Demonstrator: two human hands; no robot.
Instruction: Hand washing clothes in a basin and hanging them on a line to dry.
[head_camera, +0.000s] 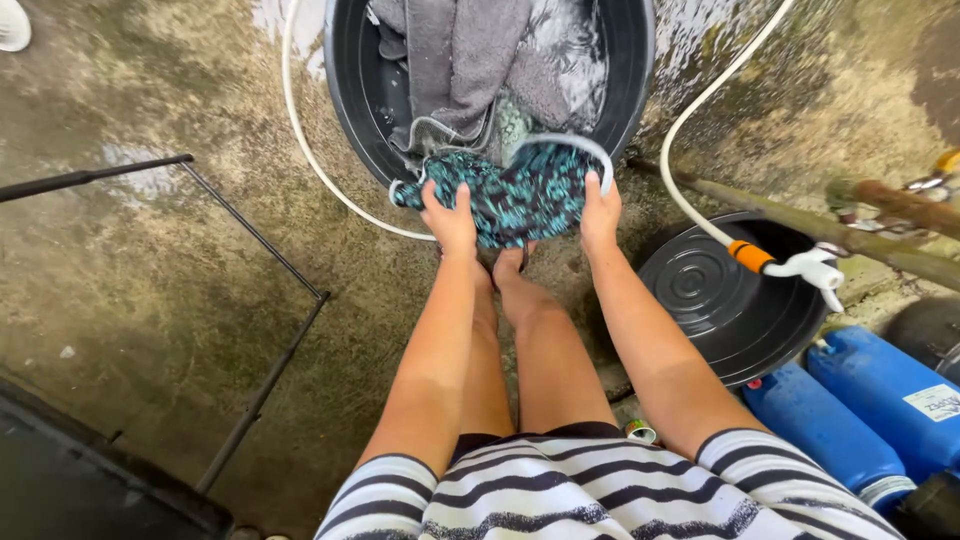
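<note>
A teal and black patterned cloth with white trim (520, 195) hangs over the near rim of a black tub (345, 90). My left hand (450, 215) grips its left edge and my right hand (600, 210) grips its right edge. Both hands pull it taut between them. Inside the tub lie wet grey cloths (465, 60) in soapy water. My bare feet (505, 275) stand just below the cloth, on the wet concrete.
A white hose (690, 110) with an orange and white nozzle (790, 265) rests on a second, empty black tub (735, 300) at the right. Two blue jugs (860, 410) lie at the lower right. A black metal frame (260, 250) crosses the floor at the left.
</note>
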